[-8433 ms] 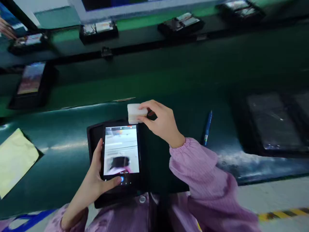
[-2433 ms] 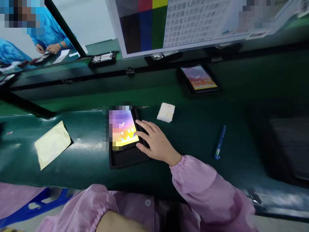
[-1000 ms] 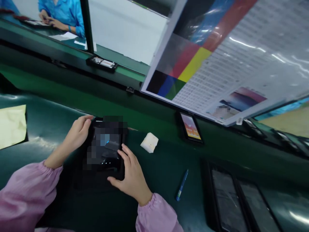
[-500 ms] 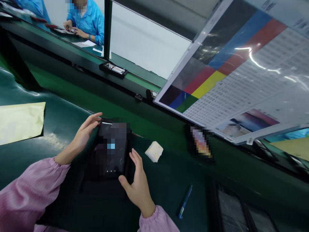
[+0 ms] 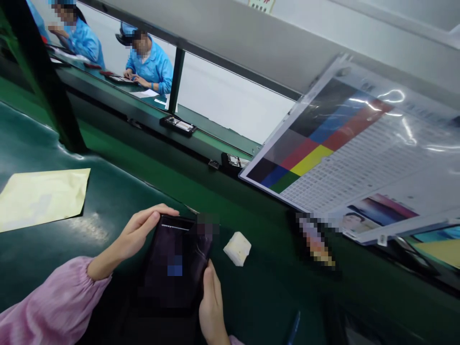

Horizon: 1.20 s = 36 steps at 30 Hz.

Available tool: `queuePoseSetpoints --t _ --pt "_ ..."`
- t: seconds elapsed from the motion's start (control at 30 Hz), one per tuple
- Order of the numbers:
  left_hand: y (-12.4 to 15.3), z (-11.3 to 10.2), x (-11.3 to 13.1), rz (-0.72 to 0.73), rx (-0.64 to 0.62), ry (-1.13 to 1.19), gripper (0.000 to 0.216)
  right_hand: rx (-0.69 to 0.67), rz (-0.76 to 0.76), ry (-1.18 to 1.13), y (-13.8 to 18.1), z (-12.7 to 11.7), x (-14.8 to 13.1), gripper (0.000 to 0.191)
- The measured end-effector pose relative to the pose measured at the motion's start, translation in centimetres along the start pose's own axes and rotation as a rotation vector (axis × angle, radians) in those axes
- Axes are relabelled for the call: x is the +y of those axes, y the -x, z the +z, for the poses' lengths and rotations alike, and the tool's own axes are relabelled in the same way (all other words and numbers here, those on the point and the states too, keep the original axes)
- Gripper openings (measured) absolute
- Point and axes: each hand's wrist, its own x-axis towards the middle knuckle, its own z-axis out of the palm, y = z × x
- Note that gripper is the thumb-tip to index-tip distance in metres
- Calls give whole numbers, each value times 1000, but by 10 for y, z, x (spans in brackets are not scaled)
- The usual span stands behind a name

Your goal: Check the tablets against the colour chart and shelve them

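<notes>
A dark tablet (image 5: pixel 172 287) with its screen lit lies between my hands, and part of the picture over it is pixelated. My left hand (image 5: pixel 134 235) holds its upper left corner, fingers stretched over the top edge and thumb along the side. At the right edge, my right hand (image 5: pixel 212 302) grips the tablet, thumb towards the screen and the other fingers partly hidden. The screen's upper right part looks glossy and creased; I cannot tell if that is film or reflection. A white block (image 5: pixel 237 248) sits just right of the tablet.
Yellowish paper (image 5: pixel 46 197) lies on the green tabletop (image 5: pixel 118 187) at left. A blue pen (image 5: pixel 294 326) is at lower right. A printed colour chart (image 5: pixel 334 153) leans at right above a pixelated device (image 5: pixel 316 242). People in blue (image 5: pixel 153 67) sit beyond the ledge.
My view has tilted up, so things sit lower in the picture. My right hand, spread beside the tablet before, has closed on its right edge. My left hand has closed in at the top corner.
</notes>
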Motion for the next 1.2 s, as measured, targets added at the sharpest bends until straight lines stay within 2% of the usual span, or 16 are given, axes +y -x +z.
queuePoseSetpoints --t 0.1,0.2,0.5,0.7,1.0,1.2 --pt "2 1 2 1 -72 -28 35 44 51 -33 3 4 2 90" --pt "2 1 2 -33 -122 -41 37 48 41 -52 6 7 1 94" --pt "-6 -6 6 -169 -270 -107 39 123 -16 -48 10 11 9 87" --pt "-5 -7 6 -189 -291 -117 39 146 -51 -72 12 14 11 79" --pt "-4 -11 5 -200 -297 -127 37 166 7 -87 15 15 10 87" --pt "2 -6 -1 -194 -261 -143 42 148 -26 -122 16 15 5 78"
